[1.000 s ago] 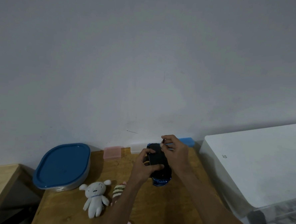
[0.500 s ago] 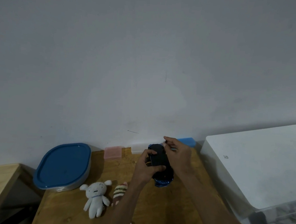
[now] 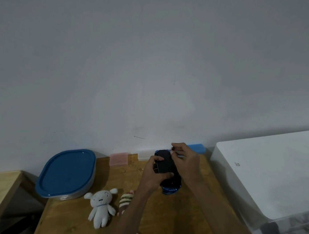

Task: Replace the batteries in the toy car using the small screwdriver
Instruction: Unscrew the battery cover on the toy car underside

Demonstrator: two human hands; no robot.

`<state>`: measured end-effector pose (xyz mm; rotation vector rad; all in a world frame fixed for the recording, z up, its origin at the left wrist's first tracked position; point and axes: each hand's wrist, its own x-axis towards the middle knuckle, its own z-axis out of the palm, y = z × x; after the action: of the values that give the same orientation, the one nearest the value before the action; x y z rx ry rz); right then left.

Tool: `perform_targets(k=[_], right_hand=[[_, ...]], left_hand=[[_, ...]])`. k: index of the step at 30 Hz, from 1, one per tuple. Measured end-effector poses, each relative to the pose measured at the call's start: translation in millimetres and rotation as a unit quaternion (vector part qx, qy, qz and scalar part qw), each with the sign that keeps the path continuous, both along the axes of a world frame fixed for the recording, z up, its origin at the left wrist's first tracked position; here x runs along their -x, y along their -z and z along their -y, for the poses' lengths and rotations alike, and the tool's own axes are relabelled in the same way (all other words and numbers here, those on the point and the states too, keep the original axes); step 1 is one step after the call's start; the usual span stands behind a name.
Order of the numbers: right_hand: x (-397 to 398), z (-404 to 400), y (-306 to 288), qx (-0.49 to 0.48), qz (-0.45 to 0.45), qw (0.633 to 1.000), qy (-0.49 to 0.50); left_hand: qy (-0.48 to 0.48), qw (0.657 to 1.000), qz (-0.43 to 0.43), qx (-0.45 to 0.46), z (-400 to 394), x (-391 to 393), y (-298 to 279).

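Note:
A dark toy car (image 3: pixel 166 164) with a blue front end is held underside-up above the wooden table (image 3: pixel 171 217). My left hand (image 3: pixel 154 173) grips the car from its left side, thumb across the black underside. My right hand (image 3: pixel 185 158) sits at the car's far right end, its fingertips pinched on something thin and small that I cannot make out. The battery compartment is too dark to read. No loose batteries show.
A blue-lidded container (image 3: pixel 66 173) stands at the table's back left. A white plush toy (image 3: pixel 101 205) and a striped plush (image 3: pixel 126 200) lie near my left forearm. Pink (image 3: pixel 119 159), clear and blue (image 3: pixel 196 148) small boxes line the wall. A white bin (image 3: pixel 269 171) stands on the right.
Both hands and the car have stayed almost in place. My right hand's fingertips have shifted slightly at the car's far end, still pinched.

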<state>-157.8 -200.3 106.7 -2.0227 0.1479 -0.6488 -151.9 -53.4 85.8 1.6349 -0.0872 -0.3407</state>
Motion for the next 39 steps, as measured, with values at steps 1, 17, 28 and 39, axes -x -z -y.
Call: perform_targets(k=[1,17,28,39], right_hand=[[0,-1,1,-0.002,0.000,1.000,0.003],[-6,-3,0,-0.016,-0.007,1.000,0.014],[-2,4,1,-0.073,-0.008,0.995,0.068],[48,29,93,-0.011,-0.200,0.974,0.104]], left_hand=[[0.002,1.000,0.002,-0.002,0,0,0],[0.012,1.000,0.013,-0.008,-1,-3,1],[0.020,1.000,0.017,-0.002,-9,-2,9],[0.024,1.000,0.004,-0.003,-19,5,57]])
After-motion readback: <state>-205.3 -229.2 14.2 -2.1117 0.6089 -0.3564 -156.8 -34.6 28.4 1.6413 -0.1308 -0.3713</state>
